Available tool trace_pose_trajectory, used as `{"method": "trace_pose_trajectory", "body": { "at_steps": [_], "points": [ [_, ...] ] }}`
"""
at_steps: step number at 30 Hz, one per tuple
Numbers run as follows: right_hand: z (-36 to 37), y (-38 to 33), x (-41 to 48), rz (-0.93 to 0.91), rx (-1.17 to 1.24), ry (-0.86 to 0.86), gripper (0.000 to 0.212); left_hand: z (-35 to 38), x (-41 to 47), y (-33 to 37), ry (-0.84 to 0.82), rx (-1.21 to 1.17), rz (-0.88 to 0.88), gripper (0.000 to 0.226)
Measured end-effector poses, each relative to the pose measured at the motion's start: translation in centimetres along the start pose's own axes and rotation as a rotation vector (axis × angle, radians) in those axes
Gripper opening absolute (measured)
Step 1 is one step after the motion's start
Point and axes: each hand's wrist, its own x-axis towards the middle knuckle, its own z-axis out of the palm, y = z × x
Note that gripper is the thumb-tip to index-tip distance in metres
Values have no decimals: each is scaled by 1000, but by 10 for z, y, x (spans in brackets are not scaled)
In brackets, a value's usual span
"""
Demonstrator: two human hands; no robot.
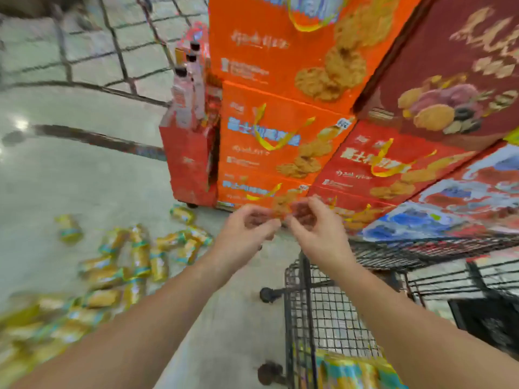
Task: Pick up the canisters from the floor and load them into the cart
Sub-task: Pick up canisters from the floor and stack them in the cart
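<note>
Canisters (139, 256) look light, stiff and likely to roll; grip mid-body. Left hand (247, 231) and right hand (317, 228) are loosely curled, empty.

Canisters (140, 256) motion-blurred and cut off lower left, cart (317, 313) cropped at bottom, lettering on boxes (280, 136) unreadable

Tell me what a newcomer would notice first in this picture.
The tall stack of orange gift boxes printed with cookies fills the upper middle. Yellow canisters lie scattered over the floor at lower left, beside a wire cart at lower right that already holds a few. In the centre, the left hand and right hand hover close together, fingers loosely curled, seemingly empty.
</note>
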Motion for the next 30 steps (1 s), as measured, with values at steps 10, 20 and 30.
{"method": "trace_pose_trajectory", "body": {
  "at_steps": [10, 20, 30],
  "points": [
    [266, -78, 20, 126, -1, -303, 15, -285, -19, -129, 456, -40, -289, 47],
    [484, 78, 118, 484, -4, -402, 32, -342, 110, -328, 597, -34, -539, 59],
    [683, 288, 213, 699, -82, -334, 91, -304, 304, -552, 592, 93, -724, 92]
  ]
}}
